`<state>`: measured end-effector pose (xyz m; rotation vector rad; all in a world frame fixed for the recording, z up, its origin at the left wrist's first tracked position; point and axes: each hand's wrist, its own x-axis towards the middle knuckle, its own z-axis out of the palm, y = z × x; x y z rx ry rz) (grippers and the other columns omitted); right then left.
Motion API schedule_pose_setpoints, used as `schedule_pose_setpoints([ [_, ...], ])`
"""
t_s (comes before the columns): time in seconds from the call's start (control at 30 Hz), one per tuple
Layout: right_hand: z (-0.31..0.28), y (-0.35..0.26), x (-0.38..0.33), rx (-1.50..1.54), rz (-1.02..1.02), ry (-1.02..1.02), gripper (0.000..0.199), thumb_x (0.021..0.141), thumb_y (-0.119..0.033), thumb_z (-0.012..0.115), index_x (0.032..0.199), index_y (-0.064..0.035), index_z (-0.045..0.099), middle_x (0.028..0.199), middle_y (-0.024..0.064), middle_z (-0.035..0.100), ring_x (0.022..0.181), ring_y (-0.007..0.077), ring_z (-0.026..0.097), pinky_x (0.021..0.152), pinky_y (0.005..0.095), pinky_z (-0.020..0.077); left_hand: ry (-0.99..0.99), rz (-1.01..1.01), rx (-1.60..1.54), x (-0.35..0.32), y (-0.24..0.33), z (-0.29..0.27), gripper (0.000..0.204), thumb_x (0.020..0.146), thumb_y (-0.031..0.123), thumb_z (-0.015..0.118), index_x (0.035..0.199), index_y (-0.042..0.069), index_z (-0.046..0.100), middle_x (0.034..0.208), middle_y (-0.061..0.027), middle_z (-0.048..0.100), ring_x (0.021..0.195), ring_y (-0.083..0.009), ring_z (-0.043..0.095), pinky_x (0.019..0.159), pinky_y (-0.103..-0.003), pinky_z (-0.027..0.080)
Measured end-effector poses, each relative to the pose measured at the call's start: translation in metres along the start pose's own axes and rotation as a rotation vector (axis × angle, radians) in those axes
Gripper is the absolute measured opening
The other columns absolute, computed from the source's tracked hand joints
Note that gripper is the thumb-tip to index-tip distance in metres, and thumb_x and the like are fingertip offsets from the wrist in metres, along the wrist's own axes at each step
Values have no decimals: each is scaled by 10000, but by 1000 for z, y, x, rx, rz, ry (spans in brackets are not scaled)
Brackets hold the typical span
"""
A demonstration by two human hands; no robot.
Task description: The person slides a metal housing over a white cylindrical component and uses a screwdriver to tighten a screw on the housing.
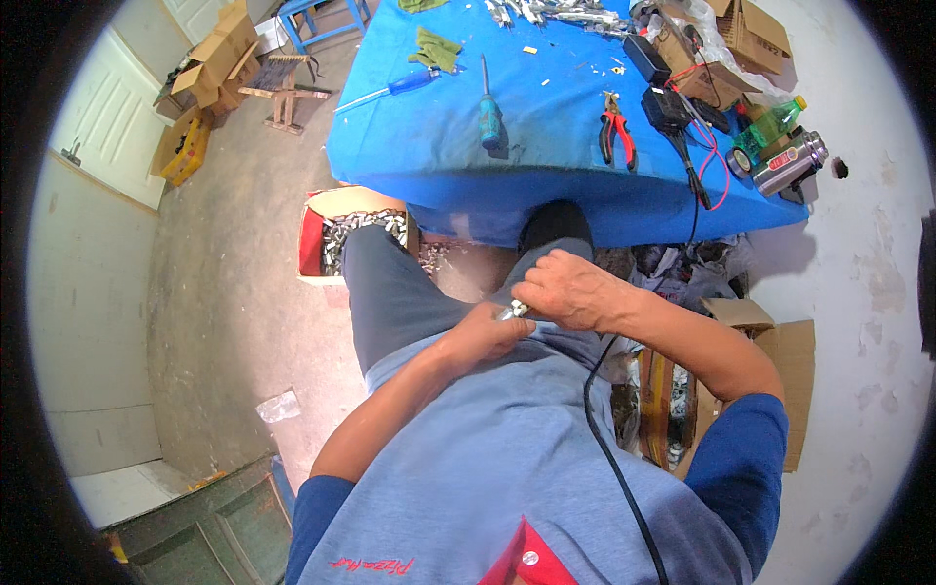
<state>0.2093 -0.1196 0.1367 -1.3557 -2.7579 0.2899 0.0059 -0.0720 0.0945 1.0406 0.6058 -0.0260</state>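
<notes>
Over my lap, my left hand [485,334] is closed around a small silver metal part [513,311], whose tip sticks out between the fingers. My right hand [568,290] meets it from the right, its fingertips pinching the same part at its end. Both hands touch each other above my grey trousers [390,292]. Most of the part is hidden inside the left fist.
A blue-covered table [546,185] ahead carries two screwdrivers [487,112], red pliers [616,132], black boxes with wires [667,105] and a green bottle [770,125]. A red-lined box of metal parts [336,234] sits on the floor at left. Cardboard boxes [780,370] stand at right.
</notes>
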Motion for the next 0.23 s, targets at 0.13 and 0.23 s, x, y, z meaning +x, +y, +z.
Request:
schedule_pose_setpoints([
  [0.13, -15, -9, -11, 137, 131, -245, 196, 882, -221, 608, 907, -28, 585, 775, 164, 642, 771, 356, 647, 684, 463, 481, 78, 90, 325, 3, -9, 2, 288, 866, 320, 661, 774, 55, 598, 625, 43, 482, 549, -64, 392, 489, -263, 290],
  [0.23, -35, -12, -11, 209, 196, -429, 249, 903, -273, 628, 897, -29, 581, 769, 165, 653, 774, 380, 652, 691, 467, 496, 118, 103, 581, 5, -12, 2, 313, 866, 354, 660, 859, 42, 653, 680, 18, 554, 577, -79, 439, 519, -276, 357],
])
